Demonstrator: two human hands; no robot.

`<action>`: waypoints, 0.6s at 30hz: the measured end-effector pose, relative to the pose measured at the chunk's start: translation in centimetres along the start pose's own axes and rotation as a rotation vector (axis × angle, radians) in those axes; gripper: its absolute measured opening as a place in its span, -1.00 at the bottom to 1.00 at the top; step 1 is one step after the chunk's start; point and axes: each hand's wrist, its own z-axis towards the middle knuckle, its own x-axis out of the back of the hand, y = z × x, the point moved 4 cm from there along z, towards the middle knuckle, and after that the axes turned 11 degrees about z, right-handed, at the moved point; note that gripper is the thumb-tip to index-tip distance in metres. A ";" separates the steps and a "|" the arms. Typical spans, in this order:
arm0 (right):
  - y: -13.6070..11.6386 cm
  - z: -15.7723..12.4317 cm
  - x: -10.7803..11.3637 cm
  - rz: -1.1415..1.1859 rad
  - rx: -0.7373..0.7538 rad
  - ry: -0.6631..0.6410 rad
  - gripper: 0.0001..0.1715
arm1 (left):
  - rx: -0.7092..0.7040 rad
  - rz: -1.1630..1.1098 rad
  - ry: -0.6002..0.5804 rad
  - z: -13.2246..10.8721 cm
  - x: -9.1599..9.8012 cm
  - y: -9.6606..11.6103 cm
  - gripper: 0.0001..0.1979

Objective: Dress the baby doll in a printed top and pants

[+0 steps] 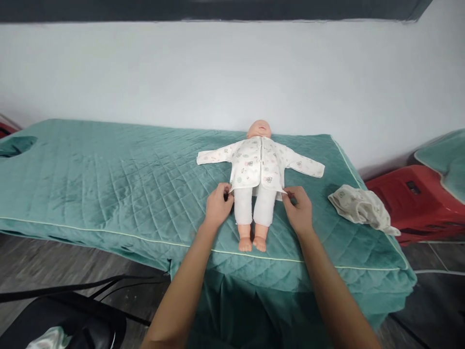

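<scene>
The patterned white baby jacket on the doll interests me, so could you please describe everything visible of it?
The patterned white baby jacket, seemingly thin cloth, bears small coloured motifs. It is worn by the face-up doll, long sleeves spread across the green quilted cover, no hands showing at the cuffs. Its front edges meet at the chest and part towards the hem. The left hand and right hand each have a grip on a lower corner.

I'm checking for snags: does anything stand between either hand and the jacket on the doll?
Nothing visible does. The left hand and right hand each pinch the jacket at its lower edge, one on either side of the doll. The crumpled cloth lies apart, beyond the right hand.
</scene>
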 end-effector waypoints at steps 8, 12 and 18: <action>-1.2 1.4 -1.5 -0.131 0.209 -0.065 -0.50 | -0.037 0.150 -0.001 0.7 -0.1 0.5 -0.85; -1.5 2.9 -2.6 -0.127 0.255 -0.122 -0.41 | -0.047 0.116 0.015 0.7 -0.1 0.3 -0.88; -2.2 1.9 -4.5 -0.072 0.249 -0.255 -0.39 | -0.020 0.078 -0.002 0.6 0.0 0.1 -0.88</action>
